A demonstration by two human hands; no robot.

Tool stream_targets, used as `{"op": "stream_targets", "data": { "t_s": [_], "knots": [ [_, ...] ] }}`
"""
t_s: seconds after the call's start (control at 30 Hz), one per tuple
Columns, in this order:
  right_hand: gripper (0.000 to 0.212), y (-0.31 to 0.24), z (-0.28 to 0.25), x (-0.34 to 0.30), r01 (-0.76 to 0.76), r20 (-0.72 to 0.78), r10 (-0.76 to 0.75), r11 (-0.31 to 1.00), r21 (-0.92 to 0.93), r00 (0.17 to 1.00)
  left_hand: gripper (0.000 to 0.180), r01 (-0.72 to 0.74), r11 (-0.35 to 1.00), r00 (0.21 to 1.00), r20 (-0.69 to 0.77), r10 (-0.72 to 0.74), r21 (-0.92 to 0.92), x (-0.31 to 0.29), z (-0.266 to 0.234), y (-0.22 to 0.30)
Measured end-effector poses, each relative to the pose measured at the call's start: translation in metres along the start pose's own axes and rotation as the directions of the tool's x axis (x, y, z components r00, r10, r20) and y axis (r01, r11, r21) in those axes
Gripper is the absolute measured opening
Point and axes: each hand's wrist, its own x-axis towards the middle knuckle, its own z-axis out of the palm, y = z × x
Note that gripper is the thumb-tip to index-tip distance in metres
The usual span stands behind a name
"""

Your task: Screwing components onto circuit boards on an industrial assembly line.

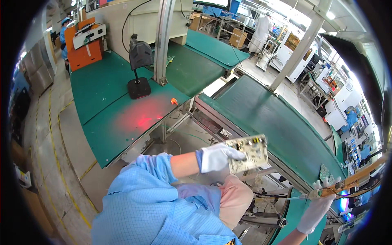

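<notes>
My left hand (pixel 216 158), in a white glove, grips a pale circuit board (pixel 247 154) by its left edge, thumb on top. The board carries several small components and is held above the near edge of the conveyor. At the lower right my right hand (pixel 313 213), also white-gloved, is closed around the end of a tan rod-shaped tool (pixel 347 183). Cables run along the rod, and a thin pale tip points left from my grip. Just beyond these fingers, another circuit board (pixel 325 171) sits on the green conveyor belt (pixel 271 116).
To the left stands a green-topped table (pixel 102 110) with a black device on a stand (pixel 139 65), a red light patch and a small orange object (pixel 174 101). An orange box (pixel 85 51) sits behind it. A metal post (pixel 163 43) rises beside the conveyor. Other people work farther off.
</notes>
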Motion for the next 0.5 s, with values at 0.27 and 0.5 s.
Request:
{"op": "stream_targets", "data": {
  "t_s": [0.27, 0.5],
  "knots": [
    [0.054, 0.01, 0.041, 0.006, -0.013, 0.034, 0.01, 0.996, 0.093, 0.999, 0.042, 0.112, 0.915, 0.987, 0.061, -0.147, 0.388, 0.023, 0.012, -0.037],
    [0.052, 0.018, 0.046, 0.003, -0.069, 0.135, 0.038, 0.97, 0.234, 0.99, 0.049, 0.079, 0.98, 0.973, 0.2, -0.116, 0.182, 0.03, 0.034, -0.068]
  ]
}}
